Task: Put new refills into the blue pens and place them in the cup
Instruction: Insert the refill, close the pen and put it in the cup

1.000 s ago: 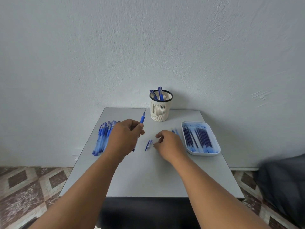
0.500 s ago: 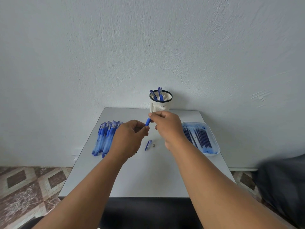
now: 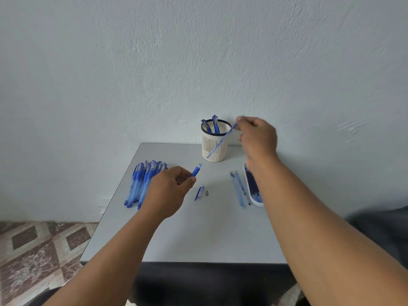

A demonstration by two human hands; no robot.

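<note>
Grey table (image 3: pixel 176 239) bears pens (image 3: pixel 143 182), cup (image 3: pixel 215 149), tray (image 3: pixel 254 200), cap (image 3: pixel 199 192).

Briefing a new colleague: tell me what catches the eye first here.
The right hand pinches a thin blue refill, raised in front of the white cup by the wall. The left hand holds an opened pen barrel beside the heap of blue pens.
</note>
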